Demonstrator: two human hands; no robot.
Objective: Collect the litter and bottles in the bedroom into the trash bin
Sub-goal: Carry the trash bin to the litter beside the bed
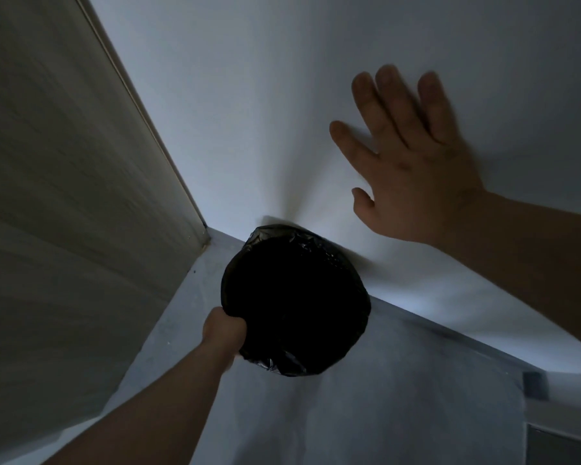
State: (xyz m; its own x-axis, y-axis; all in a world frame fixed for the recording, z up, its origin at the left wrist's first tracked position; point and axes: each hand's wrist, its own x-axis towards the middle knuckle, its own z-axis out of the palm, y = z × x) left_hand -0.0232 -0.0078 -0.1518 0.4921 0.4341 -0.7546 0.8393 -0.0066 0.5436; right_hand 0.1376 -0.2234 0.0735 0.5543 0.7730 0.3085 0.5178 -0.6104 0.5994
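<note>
**Left hand (223,330) on bin rim, corner tight**

Lower centre: its fingers curl over the near rim of the trash bin (329,253), pinching the black liner. Bin sits mid-frame, close against the white wall (249,95); its inside is too dark to read. Right hand (416,182), upper right, fingers spread, holds nothing. Best to lift straight and keep the liner trapped. Wood panel (64,162) hems the left; open floor (383,397) lies lower right.

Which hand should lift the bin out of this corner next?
Left, probably: the left hand grips the trash bin at its near rim, while the right hand is open, raised by the wall, holding nothing.
</note>
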